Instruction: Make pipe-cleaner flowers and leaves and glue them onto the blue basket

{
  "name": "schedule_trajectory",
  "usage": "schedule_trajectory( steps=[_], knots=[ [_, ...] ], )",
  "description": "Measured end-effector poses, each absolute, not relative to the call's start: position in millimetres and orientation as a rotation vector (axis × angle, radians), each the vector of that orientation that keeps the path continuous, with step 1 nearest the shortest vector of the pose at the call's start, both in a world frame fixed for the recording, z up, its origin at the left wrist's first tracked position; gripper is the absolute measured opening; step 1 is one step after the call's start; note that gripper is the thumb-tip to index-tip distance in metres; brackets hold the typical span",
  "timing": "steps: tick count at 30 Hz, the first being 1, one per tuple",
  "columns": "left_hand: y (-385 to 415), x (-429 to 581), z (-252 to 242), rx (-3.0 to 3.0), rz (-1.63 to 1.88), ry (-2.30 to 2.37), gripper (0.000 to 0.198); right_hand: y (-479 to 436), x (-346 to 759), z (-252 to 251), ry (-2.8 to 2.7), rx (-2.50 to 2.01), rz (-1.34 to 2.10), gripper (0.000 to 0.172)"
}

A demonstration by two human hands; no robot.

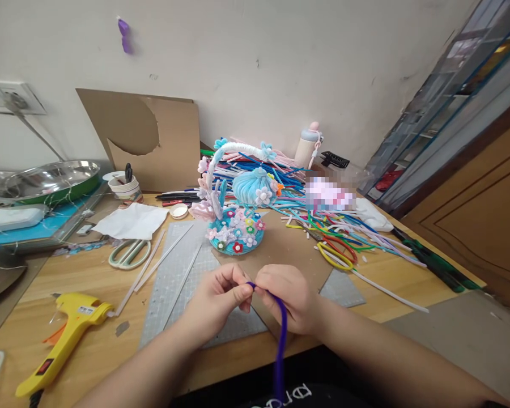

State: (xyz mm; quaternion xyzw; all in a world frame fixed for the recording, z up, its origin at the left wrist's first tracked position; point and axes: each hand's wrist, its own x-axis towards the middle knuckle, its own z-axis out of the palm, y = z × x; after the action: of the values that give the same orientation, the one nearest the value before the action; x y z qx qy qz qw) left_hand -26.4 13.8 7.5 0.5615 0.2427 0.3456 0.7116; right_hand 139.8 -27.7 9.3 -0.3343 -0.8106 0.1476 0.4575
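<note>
While I watch the head feed from my end, both hands are busy on one purple stem (pixel 283 334). Left hand (pixel 221 300): grip closed, thumb and forefinger pinching the stem near its tip. Right hand (pixel 291 294): grip closed on the same stem just beside, fingers curled. I see the stem run out under the right hand and hang down over a black top (pixel 323 374); its lower end is blurred.

Hands are above the near edge of the worktop (pixel 97 277), over a grey mat (pixel 174 243) and a cardboard sheet (pixel 284 238).

Just beyond them I have a blue basket (pixel 215 245), upright, small flowers packed in its base, white arched handle (pixel 242 148). A blue dome (pixel 249 187) with flowers sits under the arch.

Behind and right: heap of loose stems (pixel 289 173), a bottle (pixel 305 148) at the wall, scissors (pixel 335 260) with orange and yellow handles. Left: yellow glue gun (pixel 70 334) on its side, green-handled scissors (pixel 148 255) partly under a tissue (pixel 134 220), small cup (pixel 124 188) of tools, cut cardboard (pixel 176 141) leaning on the wall.
</note>
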Motion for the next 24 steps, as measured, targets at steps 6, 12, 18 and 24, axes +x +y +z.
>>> schedule_trajectory(
  steps=[6, 12, 18, 24],
  knots=[
    [11.4, -37.3, 6.1, 2.029, 0.978, 0.557, 0.011, -39.8, 131.7, 13.4, -0.824, -0.914, 1.975, 0.023],
    [12.1, -31.7, 11.2, 1.639, 0.933, 0.542, 0.013, -42.5, 141.2, 5.5, -0.996, -0.669, 2.043, 0.029],
    [14.4, -26.1, 8.0, 1.214, 0.718, 0.509, 0.027, -46.1, 141.9, 3.4, -1.779, -0.953, 0.746, 0.011],
    [13.6, -26.1, 4.6, 1.216, 0.636, 0.52, 0.027, -36.3, 146.3, 13.8, -2.063, -0.865, 0.334, 0.017]
  ],
)
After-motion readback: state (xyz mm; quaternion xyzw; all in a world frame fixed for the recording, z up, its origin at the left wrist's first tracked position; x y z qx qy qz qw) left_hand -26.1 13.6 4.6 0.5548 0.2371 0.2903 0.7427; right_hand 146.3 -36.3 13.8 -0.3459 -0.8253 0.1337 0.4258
